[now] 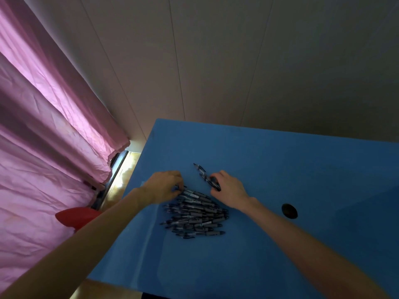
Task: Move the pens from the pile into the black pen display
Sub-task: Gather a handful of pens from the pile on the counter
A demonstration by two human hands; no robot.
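Left hand [165, 186] pinching a pen at pile [195, 214], right hand [228, 190] gripping pens [207, 178]

You have a plain, solid blue surface [280, 169] in front of you, with one round black hole [289, 211] in it. The pile of pens [195, 214] on it is dark: black and grey barrels, some with small white labels. The pens [207, 177] at your right hand [230, 190] are the same dark colour. To your left hangs a pink, creased curtain [47, 126], with a plain red object [76, 216] below it. The wall [237, 61] behind is pale grey with thin seam lines. The floor [127, 167] shows yellowish wood.
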